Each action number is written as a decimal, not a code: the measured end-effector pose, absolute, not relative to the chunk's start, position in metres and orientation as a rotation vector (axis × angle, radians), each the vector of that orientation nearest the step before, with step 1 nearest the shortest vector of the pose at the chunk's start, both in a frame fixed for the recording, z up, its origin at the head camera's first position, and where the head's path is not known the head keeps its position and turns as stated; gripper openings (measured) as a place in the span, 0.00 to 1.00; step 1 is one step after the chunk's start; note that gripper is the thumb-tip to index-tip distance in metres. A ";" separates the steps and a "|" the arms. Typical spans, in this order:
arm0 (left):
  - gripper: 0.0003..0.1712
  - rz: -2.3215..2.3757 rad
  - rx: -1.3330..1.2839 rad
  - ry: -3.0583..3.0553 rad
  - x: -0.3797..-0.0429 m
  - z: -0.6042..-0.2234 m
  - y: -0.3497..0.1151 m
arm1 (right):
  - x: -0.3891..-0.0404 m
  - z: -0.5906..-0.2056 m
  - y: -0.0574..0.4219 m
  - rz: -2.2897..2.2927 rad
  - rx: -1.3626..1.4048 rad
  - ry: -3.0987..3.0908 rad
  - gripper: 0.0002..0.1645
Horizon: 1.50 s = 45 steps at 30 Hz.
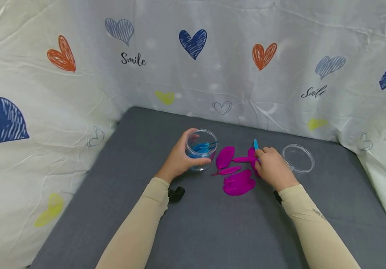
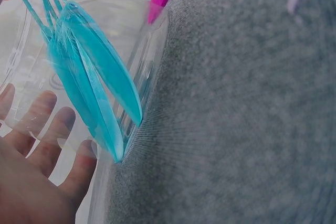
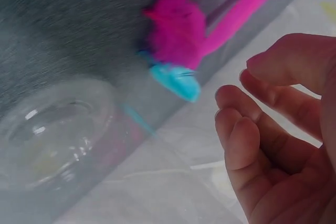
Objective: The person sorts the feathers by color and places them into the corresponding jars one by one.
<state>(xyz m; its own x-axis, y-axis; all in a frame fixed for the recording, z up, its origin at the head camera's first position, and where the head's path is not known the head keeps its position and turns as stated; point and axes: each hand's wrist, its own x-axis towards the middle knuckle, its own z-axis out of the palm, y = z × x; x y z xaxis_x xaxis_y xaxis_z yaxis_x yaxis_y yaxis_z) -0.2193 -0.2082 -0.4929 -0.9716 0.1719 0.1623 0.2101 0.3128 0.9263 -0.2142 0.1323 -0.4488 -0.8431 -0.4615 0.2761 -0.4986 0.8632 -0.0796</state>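
Left hand (image 1: 179, 157) grips jar (image 1: 201, 168); only the right wrist view shows the relaxed right hand (image 3: 286, 140) apart from blue feather (image 3: 176, 82); table (image 1: 230, 235) extends beyond lid (image 1: 298, 158).

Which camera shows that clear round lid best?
The head view: the clear lid has a distinct round rim there. The right wrist view shows it larger but blurred; the left wrist view doesn't show it.

A heart-printed curtain (image 1: 228, 80) around a grey-covered table (image 1: 220, 231) shows a screened-off booth.
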 end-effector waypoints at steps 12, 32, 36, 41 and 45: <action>0.62 -1.771 -0.353 -2.535 -0.219 -0.492 -0.209 | -0.217 -0.458 0.140 0.172 0.643 -2.792 0.11; 0.64 -1.802 -0.362 -2.520 -0.218 -0.490 -0.208 | -0.222 -0.466 0.127 0.122 0.492 -2.984 0.14; 0.64 -1.797 -0.357 -2.523 -0.218 -0.490 -0.208 | -0.223 -0.468 0.125 0.150 0.454 -3.007 0.17; 0.63 -1.788 -0.358 -2.523 -0.218 -0.490 -0.208 | -0.222 -0.470 0.123 0.186 0.405 -3.016 0.20; 0.63 -1.791 -0.360 -2.523 -0.218 -0.490 -0.208 | -0.221 -0.469 0.122 0.202 0.362 -3.016 0.19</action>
